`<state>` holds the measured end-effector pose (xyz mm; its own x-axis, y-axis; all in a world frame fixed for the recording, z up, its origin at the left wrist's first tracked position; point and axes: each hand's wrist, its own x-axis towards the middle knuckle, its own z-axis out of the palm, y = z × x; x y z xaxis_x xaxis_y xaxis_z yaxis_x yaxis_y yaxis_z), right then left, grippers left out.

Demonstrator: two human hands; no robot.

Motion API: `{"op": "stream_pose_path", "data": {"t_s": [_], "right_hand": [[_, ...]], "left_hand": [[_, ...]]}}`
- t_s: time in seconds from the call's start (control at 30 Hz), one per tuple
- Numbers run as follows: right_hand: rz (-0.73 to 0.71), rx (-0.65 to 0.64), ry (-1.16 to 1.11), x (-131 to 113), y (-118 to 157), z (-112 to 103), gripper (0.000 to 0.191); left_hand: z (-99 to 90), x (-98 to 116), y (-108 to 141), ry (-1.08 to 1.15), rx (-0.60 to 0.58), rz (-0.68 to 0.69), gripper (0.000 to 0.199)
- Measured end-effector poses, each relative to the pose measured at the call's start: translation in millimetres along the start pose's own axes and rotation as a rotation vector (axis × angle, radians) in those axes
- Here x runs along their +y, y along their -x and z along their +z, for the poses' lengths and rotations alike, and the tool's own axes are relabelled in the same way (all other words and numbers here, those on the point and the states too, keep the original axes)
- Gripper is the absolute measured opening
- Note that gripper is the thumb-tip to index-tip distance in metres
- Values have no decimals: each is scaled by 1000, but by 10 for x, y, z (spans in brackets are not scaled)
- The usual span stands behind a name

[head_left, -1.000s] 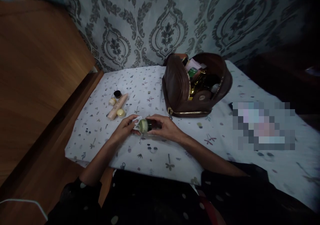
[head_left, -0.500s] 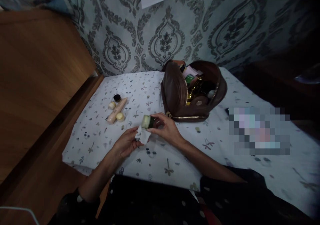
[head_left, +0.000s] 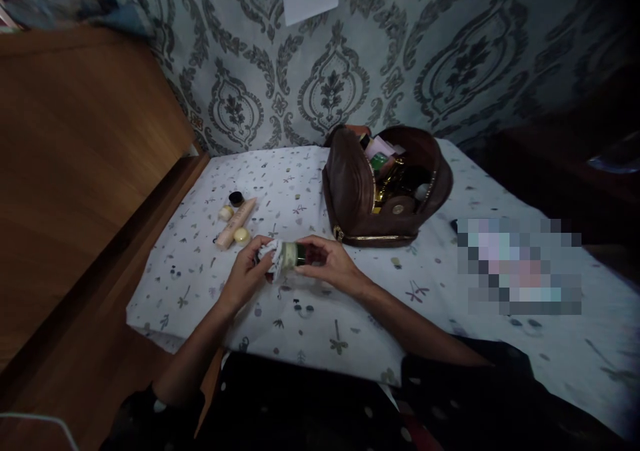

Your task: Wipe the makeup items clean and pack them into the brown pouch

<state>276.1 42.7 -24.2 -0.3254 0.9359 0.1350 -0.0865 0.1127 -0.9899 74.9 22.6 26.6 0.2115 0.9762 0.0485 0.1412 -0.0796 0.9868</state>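
Two grips meet onscreen: my left hand [head_left: 244, 276] clutches white cloth [head_left: 271, 256] against the green jar [head_left: 289, 255] my right hand [head_left: 336, 264] holds.

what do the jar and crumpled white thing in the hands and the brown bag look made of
Jar: glass or hard plastic, fairly glossy, judging by its rigid shape and sheen; can't tell which.
Crumpled white thing: matte tissue or thin cloth, from its soft folds.
Brown bag: leather or imitation leather, smooth with a dull sheen; gold-toned zip probably metal, from its glint.
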Motion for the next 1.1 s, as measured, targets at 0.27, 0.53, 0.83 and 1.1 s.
{"op": "stream_pose_path", "data": {"t_s": [0.27, 0.53, 0.83, 1.1], "right_hand": [[-43, -24, 107, -92, 24, 0, 49], [-134, -24, 169, -65, 24, -9, 46], [-98, -44, 146, -32, 22, 12, 48], [-9, -55, 78, -79, 41, 11, 48]], "left_hand": [[-120, 3, 15, -71, -222, -42, 43], [13, 67, 12, 31, -116, -137, 51], [-14, 4, 19, 68, -92, -162, 48], [3, 21, 27, -17, -48, -32, 44]]}}
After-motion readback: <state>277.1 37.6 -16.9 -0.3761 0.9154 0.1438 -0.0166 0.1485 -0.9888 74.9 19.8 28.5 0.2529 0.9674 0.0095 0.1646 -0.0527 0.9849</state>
